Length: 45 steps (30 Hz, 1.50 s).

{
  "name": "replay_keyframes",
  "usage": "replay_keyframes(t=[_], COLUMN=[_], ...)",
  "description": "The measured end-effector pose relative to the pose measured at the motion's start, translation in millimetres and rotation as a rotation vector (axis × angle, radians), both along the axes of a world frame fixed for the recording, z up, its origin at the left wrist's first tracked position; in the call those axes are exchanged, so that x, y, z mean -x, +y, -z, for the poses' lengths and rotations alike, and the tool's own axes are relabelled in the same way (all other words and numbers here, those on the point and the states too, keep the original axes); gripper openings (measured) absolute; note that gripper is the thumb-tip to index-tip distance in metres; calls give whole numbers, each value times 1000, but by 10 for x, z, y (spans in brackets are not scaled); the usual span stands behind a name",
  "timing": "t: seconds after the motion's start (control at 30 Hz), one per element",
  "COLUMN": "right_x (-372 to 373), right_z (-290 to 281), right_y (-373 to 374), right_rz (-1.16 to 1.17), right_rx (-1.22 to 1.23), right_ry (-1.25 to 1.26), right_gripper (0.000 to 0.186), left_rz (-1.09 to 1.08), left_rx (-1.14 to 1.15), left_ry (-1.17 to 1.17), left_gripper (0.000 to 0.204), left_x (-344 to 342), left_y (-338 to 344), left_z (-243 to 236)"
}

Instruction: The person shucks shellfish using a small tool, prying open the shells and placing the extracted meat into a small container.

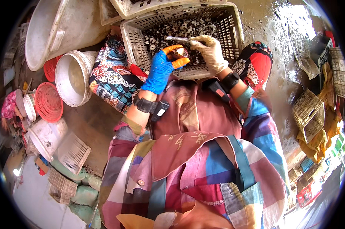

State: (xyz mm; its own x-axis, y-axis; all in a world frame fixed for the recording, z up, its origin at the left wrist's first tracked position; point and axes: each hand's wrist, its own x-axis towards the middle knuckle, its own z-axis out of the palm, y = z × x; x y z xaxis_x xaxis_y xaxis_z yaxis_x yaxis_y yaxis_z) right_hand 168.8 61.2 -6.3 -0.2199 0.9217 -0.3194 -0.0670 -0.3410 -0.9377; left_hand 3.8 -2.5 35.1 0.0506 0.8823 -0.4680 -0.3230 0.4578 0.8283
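Sitting on your far left: a round red plastic basket with holes [49, 103], then a dirty white plastic bucket [75, 74] on its side or tilted, mouth toward you. Above that, a big off-white plastic tub [81, 24], also tilted. Below, a flat pale slatted plastic crate [76, 153] near some green sacks [84, 195].

Next, your left leg in multicoloured patterned cloth [113, 76]. Your left hand [159, 72], in a blue glove with orange fingertips, is curled around a small dark reddish-brown rounded piece [179, 54] with a pale patch; kind unclear. That piece is up over the near part of a beige rectangular slatted plastic crate [240, 35], which holds lots of black and whitish bits [153, 40], maybe shell.

Your right hand [208, 50], in a cream-white glove, grips a thin grey-silver tool [176, 39], fingers narrow on its right end. Tool points left, just above the piece; can't tell if they touch. Black straps sit on both your wrists.

Further right: your other patterned leg [259, 63], wet floor [279, 57], a tilted beige slatted plastic basket [304, 105], yellow-brown sheeting [314, 148] beside it.
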Motion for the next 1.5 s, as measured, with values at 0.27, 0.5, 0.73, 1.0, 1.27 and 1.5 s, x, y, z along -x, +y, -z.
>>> replay_keyframes(t=[0.27, 0.5, 0.73, 1.0, 1.27, 1.5], right_x=[-87, -125, -325, -11, -347, -90], right_z=[-300, -164, 81, -312, 2, -232], right_y=[-282, -335, -157, -298, -157, -232], right_rz=[-174, -75, 7, 5, 129, -11], right_rx=[-151, -224, -115, -146, -23, -262], right_ry=[-63, -57, -483, 187, -104, -139], right_gripper=[11, 10, 10, 14, 12, 13], left_rz=[-17, -32, -64, -119, -66, -30], left_rx=[-53, 52, 153, 52, 90, -15], left_ry=[-179, -106, -242, -272, -248, -3], left_gripper=[39, 35, 29, 34, 35, 38], left_x=[55, 1, 63, 59, 48, -31], left_y=[47, -58, -139, -25, -70, -36], left_z=[-4, 77, 153, -13, -22, -84])
